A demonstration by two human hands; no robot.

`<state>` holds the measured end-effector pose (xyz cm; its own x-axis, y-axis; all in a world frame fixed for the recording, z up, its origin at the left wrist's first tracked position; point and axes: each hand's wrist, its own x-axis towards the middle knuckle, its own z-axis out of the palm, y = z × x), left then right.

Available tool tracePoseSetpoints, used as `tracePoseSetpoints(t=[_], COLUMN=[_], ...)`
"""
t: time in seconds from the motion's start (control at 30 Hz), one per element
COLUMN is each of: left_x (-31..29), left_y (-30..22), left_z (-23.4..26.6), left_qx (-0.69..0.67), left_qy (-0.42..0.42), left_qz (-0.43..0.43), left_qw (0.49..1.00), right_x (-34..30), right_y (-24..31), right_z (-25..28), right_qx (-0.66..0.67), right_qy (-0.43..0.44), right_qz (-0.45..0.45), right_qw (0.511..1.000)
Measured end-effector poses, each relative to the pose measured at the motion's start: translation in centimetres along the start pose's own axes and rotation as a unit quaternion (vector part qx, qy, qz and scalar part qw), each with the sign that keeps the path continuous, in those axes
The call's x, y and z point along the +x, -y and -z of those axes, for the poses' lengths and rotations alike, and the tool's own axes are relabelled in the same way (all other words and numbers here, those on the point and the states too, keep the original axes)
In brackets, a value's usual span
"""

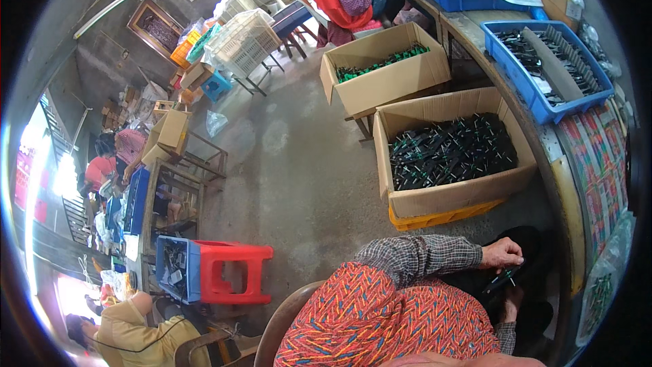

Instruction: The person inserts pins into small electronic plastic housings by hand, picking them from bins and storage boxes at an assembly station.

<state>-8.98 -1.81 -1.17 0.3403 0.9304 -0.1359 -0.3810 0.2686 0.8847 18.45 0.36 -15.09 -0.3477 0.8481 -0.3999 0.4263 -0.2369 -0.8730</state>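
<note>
Above my dark-clothed lap, in the lower right, my right hand is closed round the lower side of a slim black-and-green piece with light, shiny bits on it. Its exact kind is too small to tell. Just above it, my left hand comes out of a checked sleeve. Its fingers are drawn together near the piece's upper end, and whatever they pinch is too small to make out. My right forearm is mostly hidden by the patterned vest.
A cardboard box heaped with black-and-green pieces rests on a yellow crate. Behind it stands another box. A long workbench curves along the right, bearing a blue tray. A red stool stands left; other people sit farther off.
</note>
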Motion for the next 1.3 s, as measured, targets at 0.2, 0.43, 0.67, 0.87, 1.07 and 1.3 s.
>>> tracePoseSetpoints(t=[0.2, 0.43, 0.67, 0.87, 1.07, 1.3], left_x=[0.4, 0.3, 0.8, 0.1, 0.2, 0.0], left_y=[0.6, 0.4, 0.8, 0.5, 0.4, -0.1], left_z=[-0.3, -0.3, -0.3, 0.1, 0.1, 0.2], left_qx=[-0.002, 0.0, -0.003, -0.01, 0.009, -0.001], left_qy=[0.018, 0.01, 0.017, 0.006, 0.013, 0.012], left_qz=[-0.008, -0.011, -0.02, -0.016, -0.021, -0.007], left_qw=[1.0, 1.0, 1.0, 1.0, 1.0, 1.0], right_x=[-3.4, -4.5, -4.1, -8.4, -6.5, -8.8], right_y=[1.7, -0.3, -10.2, -3.7, -6.5, -4.8], right_z=[2.6, 3.8, 5.3, 2.1, 4.5, 2.6], right_qx=[-0.242, -0.702, -0.716, -0.467, -0.672, -0.537], right_qy=[-0.15, 0.014, 0.028, 0.071, 0.002, 0.059], right_qz=[0.109, -0.03, 0.139, 0.19, 0.259, 0.198], right_qw=[0.953, 0.712, 0.684, 0.861, 0.694, 0.818])
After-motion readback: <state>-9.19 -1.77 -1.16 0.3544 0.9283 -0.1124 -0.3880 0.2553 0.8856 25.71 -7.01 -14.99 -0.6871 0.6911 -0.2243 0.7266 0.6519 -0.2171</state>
